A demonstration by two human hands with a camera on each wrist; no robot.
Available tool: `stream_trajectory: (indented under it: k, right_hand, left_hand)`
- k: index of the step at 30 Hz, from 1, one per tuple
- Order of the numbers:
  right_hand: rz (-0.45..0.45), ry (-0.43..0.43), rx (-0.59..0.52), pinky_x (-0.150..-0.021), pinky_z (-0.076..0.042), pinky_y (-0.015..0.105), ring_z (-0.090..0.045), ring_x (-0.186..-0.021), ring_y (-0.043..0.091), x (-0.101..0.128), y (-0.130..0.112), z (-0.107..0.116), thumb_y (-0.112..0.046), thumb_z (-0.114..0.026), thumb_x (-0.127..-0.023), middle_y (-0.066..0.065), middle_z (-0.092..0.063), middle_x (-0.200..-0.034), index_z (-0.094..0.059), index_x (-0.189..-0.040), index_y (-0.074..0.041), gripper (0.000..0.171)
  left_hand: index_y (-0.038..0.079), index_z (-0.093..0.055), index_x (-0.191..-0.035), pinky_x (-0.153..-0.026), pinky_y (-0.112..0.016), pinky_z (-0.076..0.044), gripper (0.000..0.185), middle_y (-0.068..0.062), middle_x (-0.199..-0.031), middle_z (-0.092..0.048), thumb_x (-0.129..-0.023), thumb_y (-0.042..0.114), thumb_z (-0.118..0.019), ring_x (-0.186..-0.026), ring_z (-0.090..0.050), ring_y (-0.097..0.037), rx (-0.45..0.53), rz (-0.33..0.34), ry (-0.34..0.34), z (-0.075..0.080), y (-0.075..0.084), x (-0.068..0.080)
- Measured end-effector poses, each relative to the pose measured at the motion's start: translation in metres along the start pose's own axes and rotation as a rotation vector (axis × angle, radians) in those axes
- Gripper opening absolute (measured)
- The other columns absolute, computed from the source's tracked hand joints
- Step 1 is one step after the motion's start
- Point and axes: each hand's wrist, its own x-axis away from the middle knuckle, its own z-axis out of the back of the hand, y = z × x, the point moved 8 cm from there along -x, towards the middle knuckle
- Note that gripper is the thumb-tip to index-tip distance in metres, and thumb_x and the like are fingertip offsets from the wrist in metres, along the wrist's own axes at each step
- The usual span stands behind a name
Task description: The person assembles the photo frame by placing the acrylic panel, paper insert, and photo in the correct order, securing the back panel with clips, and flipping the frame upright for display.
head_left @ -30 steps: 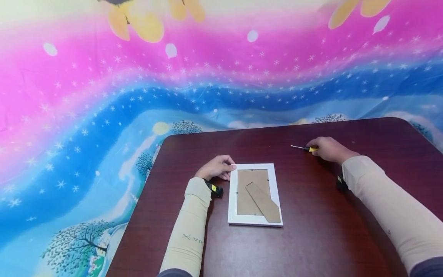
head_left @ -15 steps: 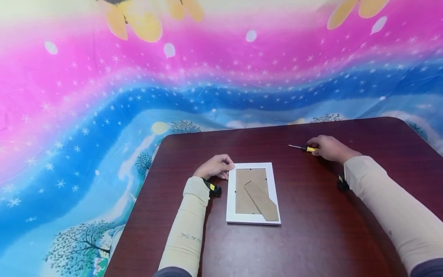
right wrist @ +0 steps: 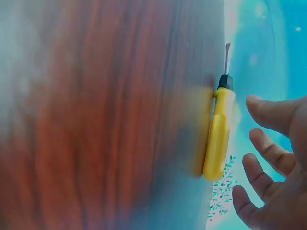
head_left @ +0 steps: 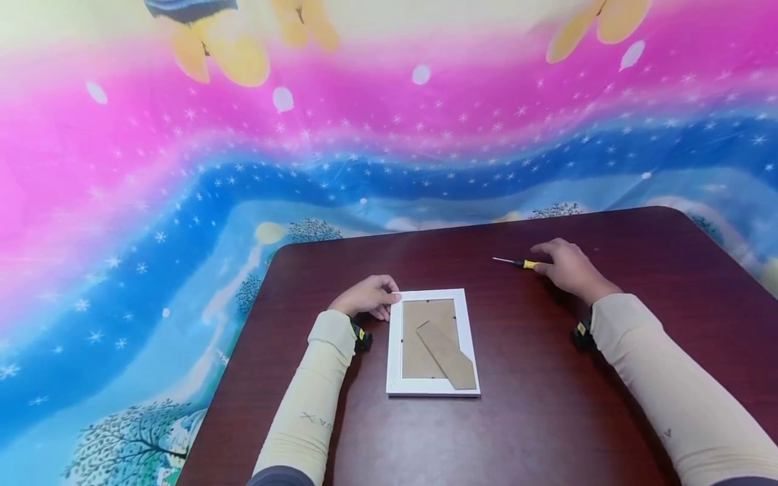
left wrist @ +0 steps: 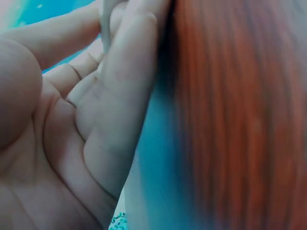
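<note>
A white picture frame (head_left: 433, 386) lies back up on the table, its brown backboard (head_left: 428, 307) and slanted stand (head_left: 446, 354) showing. My left hand (head_left: 365, 295) pinches its far left corner between thumb and fingers. In the left wrist view the bent fingers (left wrist: 127, 62) meet a pale edge. A small screwdriver (head_left: 529, 264) with a yellow handle and black collar lies beyond the frame to the right, tip pointing left. Beside its handle is my right hand (head_left: 571, 266). In the right wrist view that hand (right wrist: 273, 158) has its fingers spread, apart from the screwdriver (right wrist: 219, 134).
The dark red-brown table (head_left: 516, 432) has a rounded far edge. Behind it hangs a pink and blue cloth (head_left: 365, 135) printed with snowflakes and trees. Both wrists wear black camera units, one (head_left: 362, 335) on the left and another (head_left: 582, 334) on the right.
My right hand has let go of the screwdriver, its fingers now apart from the handle. The left hand keeps its grip on the frame. The whole head view has shifted slightly.
</note>
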Motion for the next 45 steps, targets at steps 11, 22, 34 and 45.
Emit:
stream_trajectory:
  k: [11, 22, 34, 45]
  right_hand:
    - [0.046, -0.01, -0.022, -0.095, -0.038, 0.062, -0.046, -0.117, 0.042, 0.013, -0.015, -0.003, -0.011, -0.062, -0.096, 0.022, -0.05, -0.126, -0.053, -0.134, 0.002, 0.041]
    - [0.051, -0.026, -0.02, -0.092, -0.04, 0.059, -0.049, -0.115, 0.04, 0.026, -0.023, -0.019, -0.018, -0.062, -0.097, 0.022, -0.052, -0.125, -0.052, -0.135, 0.002, 0.045]
    - [0.014, -0.187, -0.027, -0.104, -0.031, 0.061, -0.036, -0.133, 0.044, 0.042, -0.042, -0.04, -0.031, -0.06, -0.098, 0.029, -0.042, -0.142, -0.04, -0.142, 0.008, 0.063]
    - [0.062, -0.271, 0.004, -0.106, -0.03, 0.058, -0.035, -0.135, 0.042, 0.057, -0.073, -0.049, -0.04, -0.059, -0.097, 0.028, -0.039, -0.145, -0.037, -0.144, 0.009, 0.071]
  left_hand:
    - [0.001, -0.046, -0.129, -0.058, -0.035, -0.056, 0.038, -0.015, -0.084, -0.064, -0.1, 0.023, -0.058, -0.063, -0.066, -0.025, -0.126, 0.03, 0.06, -0.006, 0.008, 0.01]
    - [-0.001, -0.029, -0.15, -0.061, -0.032, -0.053, 0.069, -0.005, -0.077, -0.064, -0.098, 0.033, -0.06, -0.062, -0.063, -0.019, -0.45, 0.013, 0.035, -0.008, 0.016, 0.033]
    - [0.01, -0.062, -0.111, -0.06, -0.032, -0.052, 0.025, -0.001, -0.08, -0.06, -0.098, 0.031, -0.06, -0.063, -0.06, -0.016, -0.509, -0.038, 0.06, -0.01, 0.007, 0.067]
    - [0.019, -0.066, -0.101, -0.074, -0.033, -0.048, 0.02, 0.009, -0.086, -0.06, -0.098, 0.037, -0.06, -0.078, -0.055, -0.011, -0.618, -0.125, 0.104, -0.019, 0.01, 0.079]
